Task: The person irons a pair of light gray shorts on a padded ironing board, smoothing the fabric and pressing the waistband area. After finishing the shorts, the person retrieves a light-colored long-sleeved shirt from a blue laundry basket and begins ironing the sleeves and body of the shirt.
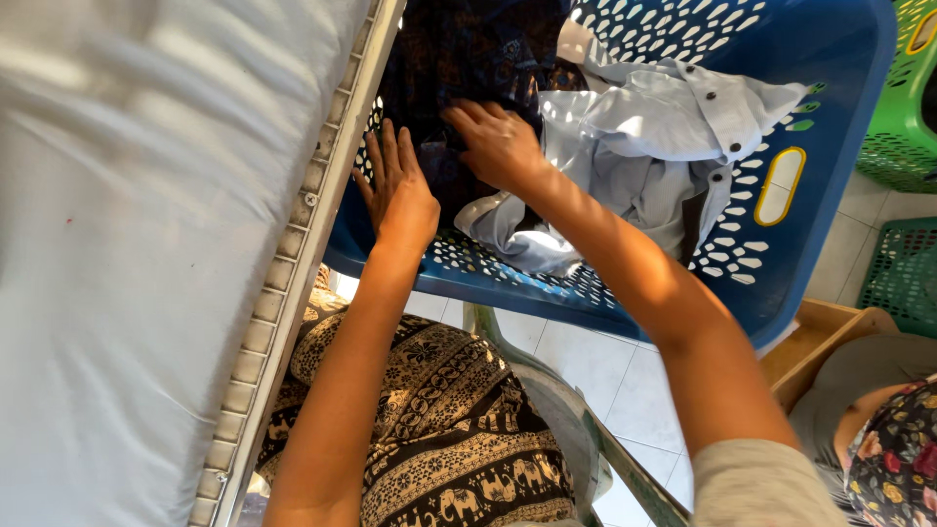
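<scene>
Glossy blue plastic basket (830,107), soft pale cloth shirt (644,146), matt padded board cover (137,244)

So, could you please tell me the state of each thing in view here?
Blue laundry basket: upright, holding clothes.
Light blue shirt: crumpled, in the basket.
Dark patterned garment: bunched under both hands.
Left hand: flat, fingers spread.
Right hand: pressing the dark garment.

The laundry basket (830,127) at upper right is blue with cut-out holes. The shirt (644,146) inside is pale grey-blue with dark buttons. The garment (468,59) at top centre is dark navy, brown-patterned. The trousers (449,429) at bottom centre are black-and-cream, elephant-printed. The ironing board (137,244) at left is white.
</scene>
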